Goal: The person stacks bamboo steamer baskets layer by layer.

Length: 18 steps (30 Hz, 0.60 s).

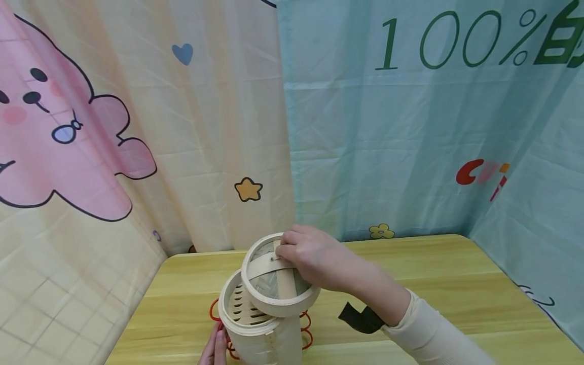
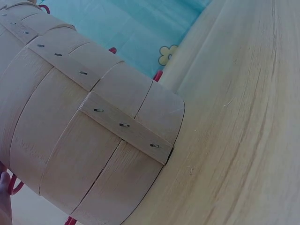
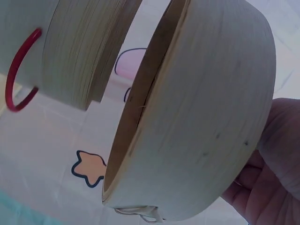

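Note:
My right hand [image 1: 312, 256] grips the strap across the top of a round bamboo steamer lid [image 1: 283, 306]. The lid is tilted and raised, overlapping the right rear of the steamer's opening in the head view; a gap between them shows in the right wrist view. Below it, a tall stack of bamboo steamer baskets [image 1: 264, 347] stands upright, its slatted rack [image 1: 246, 306] partly visible inside. At its left side my left hand [image 1: 214, 349] pinches near a red ring handle [image 1: 213, 310]. Only a bit of that hand shows in the left wrist view.
The steamer stands on a wooden table [image 1: 433, 284] near its front edge. More red rings [image 1: 306, 337] stick out on the steamer's right side. A black strap [image 1: 362, 318] hangs at my right wrist. Printed curtains [image 1: 228, 126] enclose the table's back and sides.

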Motion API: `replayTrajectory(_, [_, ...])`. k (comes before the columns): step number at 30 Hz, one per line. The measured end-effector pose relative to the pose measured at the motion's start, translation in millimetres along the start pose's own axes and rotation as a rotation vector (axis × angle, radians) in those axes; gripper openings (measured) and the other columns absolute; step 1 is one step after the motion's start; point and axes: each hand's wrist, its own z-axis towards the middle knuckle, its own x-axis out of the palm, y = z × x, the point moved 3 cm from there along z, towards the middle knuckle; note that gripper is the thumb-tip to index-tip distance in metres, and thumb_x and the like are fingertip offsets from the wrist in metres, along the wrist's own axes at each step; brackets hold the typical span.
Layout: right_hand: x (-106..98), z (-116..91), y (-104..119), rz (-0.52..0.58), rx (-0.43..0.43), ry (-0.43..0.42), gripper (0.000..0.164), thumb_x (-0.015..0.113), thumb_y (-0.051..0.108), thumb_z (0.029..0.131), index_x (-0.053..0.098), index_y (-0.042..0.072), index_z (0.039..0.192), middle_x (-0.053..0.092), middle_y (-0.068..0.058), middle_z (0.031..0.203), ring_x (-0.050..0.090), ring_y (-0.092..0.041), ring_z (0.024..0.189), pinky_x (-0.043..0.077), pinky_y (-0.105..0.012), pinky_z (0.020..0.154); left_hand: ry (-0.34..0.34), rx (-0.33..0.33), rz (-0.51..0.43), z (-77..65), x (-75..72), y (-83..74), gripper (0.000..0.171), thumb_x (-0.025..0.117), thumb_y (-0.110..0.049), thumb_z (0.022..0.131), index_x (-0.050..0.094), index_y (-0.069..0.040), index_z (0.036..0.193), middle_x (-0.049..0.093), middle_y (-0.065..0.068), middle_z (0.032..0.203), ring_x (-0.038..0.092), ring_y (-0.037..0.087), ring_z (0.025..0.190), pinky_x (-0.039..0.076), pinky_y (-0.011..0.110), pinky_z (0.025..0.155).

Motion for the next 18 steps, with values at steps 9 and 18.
replayTrajectory(9, [15, 17, 19, -0.010, -0.015, 0.094, 0.016, 0.050, 0.002, 0.079, 0.062, 0.012, 0.083, 0.054, 0.003, 0.081, 0.045, -0.011, 0.075, 0.040, -0.019, 0.068, -0.046, -0.034, 0.017, -2.7, 2.1, -4.6, 0.032, 0.040, 0.002, 0.087, 0.056, -0.020, 0.103, 0.058, -0.012, 0.093, 0.055, 0.000, 0.083, 0.045, 0.011, 0.067])
replayTrajectory(18, [20, 22, 23, -0.021, 0.005, 0.090, 0.017, 0.050, 0.000, 0.075, 0.060, 0.013, 0.075, 0.053, 0.004, 0.077, 0.045, -0.012, 0.072, 0.039, -0.020, 0.065, -0.121, -0.165, 0.137, -1.9, 1.7, -7.3, 0.022, 0.044, -0.004, 0.087, 0.056, -0.008, 0.105, 0.057, -0.014, 0.089, 0.055, 0.000, 0.081, 0.044, 0.010, 0.068])
